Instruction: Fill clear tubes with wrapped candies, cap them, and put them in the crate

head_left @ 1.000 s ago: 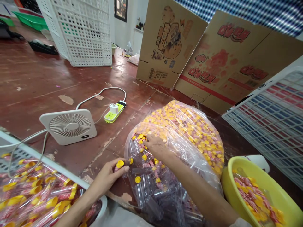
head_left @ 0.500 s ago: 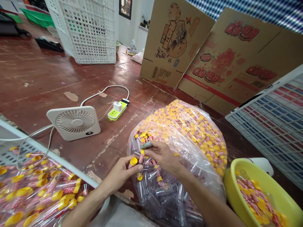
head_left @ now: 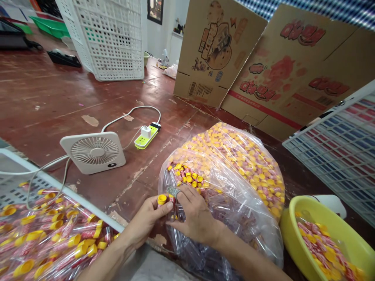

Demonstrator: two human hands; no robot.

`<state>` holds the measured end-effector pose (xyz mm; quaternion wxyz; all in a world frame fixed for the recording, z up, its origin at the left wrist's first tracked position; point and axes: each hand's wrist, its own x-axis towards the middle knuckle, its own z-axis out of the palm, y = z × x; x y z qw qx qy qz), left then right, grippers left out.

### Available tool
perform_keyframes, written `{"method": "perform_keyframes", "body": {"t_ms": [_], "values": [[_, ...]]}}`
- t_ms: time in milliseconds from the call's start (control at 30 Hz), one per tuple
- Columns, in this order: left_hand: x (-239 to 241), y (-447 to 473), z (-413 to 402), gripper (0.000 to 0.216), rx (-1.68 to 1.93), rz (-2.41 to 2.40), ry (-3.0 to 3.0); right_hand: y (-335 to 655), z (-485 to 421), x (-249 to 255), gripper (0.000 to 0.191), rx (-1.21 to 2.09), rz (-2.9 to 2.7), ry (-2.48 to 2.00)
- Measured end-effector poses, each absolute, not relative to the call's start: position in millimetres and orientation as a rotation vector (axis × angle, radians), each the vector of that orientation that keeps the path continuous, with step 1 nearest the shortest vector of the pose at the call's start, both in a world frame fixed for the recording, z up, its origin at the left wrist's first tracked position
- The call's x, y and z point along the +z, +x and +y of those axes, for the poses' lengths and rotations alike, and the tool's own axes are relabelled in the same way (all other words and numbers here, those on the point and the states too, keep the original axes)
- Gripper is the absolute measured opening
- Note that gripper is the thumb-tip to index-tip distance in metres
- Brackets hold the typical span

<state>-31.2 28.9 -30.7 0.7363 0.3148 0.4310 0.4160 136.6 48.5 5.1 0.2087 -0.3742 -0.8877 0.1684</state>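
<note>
My left hand (head_left: 148, 218) is closed on a small yellow-capped tube (head_left: 161, 200) with a red-and-white body, cap upward. Right beside it is a second yellow-capped tube (head_left: 172, 198). Curled around that one is my right hand (head_left: 195, 214), a grey wrap (head_left: 173, 191) on its index finger; the thumb is apart below and the grip is partly hidden. Both hands are over the near left edge of a large clear plastic bag (head_left: 234, 195). Many small yellow-capped tubes (head_left: 191, 178) lie in the bag, with clear empty tubes (head_left: 190, 249) nearer me.
To the left, a white crate (head_left: 84, 208) holds long filled tubes. A white fan (head_left: 96, 152) and a power strip (head_left: 147, 135) stand behind it on the red floor. At right are a yellow basin (head_left: 288, 230) and a white grid basket (head_left: 331, 140). Cardboard boxes (head_left: 216, 50) stand behind.
My right hand has moved down and left, bringing its small tube beside the one in my left hand. My left hand has shifted slightly left and keeps its tube.
</note>
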Motion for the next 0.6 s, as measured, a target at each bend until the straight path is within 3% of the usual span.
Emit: {"method": "perform_keyframes", "body": {"t_ms": [167,233,333,600], "values": [[-41.9,-46.0,12.9,0.044,0.825,1.019,0.655,142.2,63.7,10.4,0.063,0.643,-2.714,-0.948],[-41.8,-56.2,7.7,0.040,0.837,1.078,0.667,141.8,77.9,9.2,0.047,0.563,-2.790,-1.129],[-37.9,-72.3,3.2,0.034,0.860,1.169,0.680,132.1,95.7,0.3,0.007,0.253,-2.952,-1.293],[-32.0,-91.6,-4.0,0.041,0.873,1.105,0.665,101.6,94.2,-19.3,0.010,0.177,-3.179,-1.001]]}}
